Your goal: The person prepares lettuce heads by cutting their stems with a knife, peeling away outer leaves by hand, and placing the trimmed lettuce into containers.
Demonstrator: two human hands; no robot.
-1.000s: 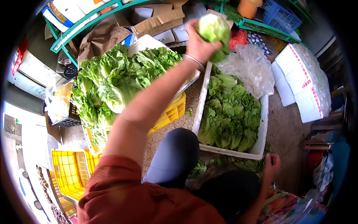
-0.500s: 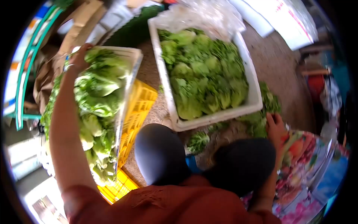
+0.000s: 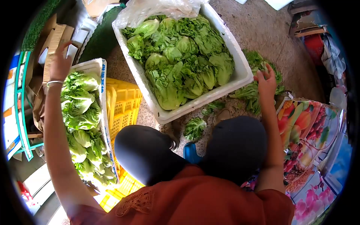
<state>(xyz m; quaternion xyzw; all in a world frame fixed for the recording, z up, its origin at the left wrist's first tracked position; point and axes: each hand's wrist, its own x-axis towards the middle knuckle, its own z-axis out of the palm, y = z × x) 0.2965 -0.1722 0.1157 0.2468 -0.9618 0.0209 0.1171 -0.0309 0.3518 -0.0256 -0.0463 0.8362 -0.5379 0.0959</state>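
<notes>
My left hand (image 3: 61, 64), with a band at the wrist, is raised at the far left corner of a white foam box (image 3: 104, 93). Its fingers are spread and nothing shows in them. Heads of green lettuce (image 3: 84, 107) lie in rows inside that box. On the other side, my right hand (image 3: 266, 83) hovers by a heap of loose lettuce leaves (image 3: 252, 90), fingers apart and slightly bent; I see nothing held. Between my hands, a larger white foam box (image 3: 245, 75) is full of lettuce heads (image 3: 180, 56).
Yellow plastic crates (image 3: 123, 103) stand under and beside the left box. Clear plastic film (image 3: 157, 9) covers the big box's far edge. One lettuce piece (image 3: 195, 128) lies on the floor near a blue object (image 3: 191, 152). A fruit-patterned carton (image 3: 307, 127) stands at right.
My left hand has lifted from the lettuce at the left box's far corner, its fingers now spread. My right hand has moved forward beside the loose leaves. The view has shifted.
</notes>
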